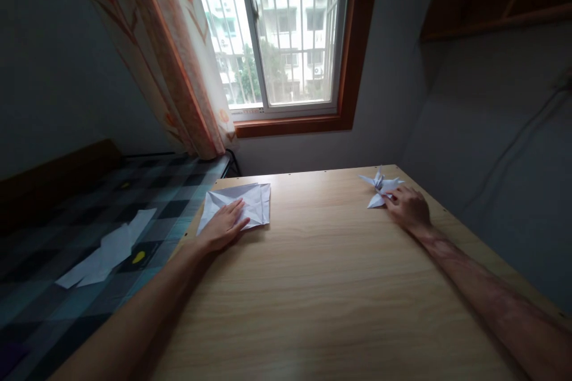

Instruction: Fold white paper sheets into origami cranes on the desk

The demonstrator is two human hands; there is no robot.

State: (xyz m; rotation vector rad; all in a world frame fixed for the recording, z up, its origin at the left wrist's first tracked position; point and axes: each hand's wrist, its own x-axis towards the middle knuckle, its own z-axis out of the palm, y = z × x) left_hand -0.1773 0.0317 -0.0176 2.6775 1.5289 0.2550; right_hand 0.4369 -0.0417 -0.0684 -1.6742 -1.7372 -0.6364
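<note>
A pale wooden table holds creased white paper near its far left corner, where the left hand lies flat, fingers extended, apparently steadying it. Well apart, the right hand pinches a smaller folded paper figure near the far right corner, seemingly to keep it in place.

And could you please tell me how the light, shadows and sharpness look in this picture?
In the head view, the window is very bright, the scene beyond pale; the bed lies dim; the table has a soft sheen toward the window, with shadow beside the left hand; fine folds in the paper figure look unclear.
</note>
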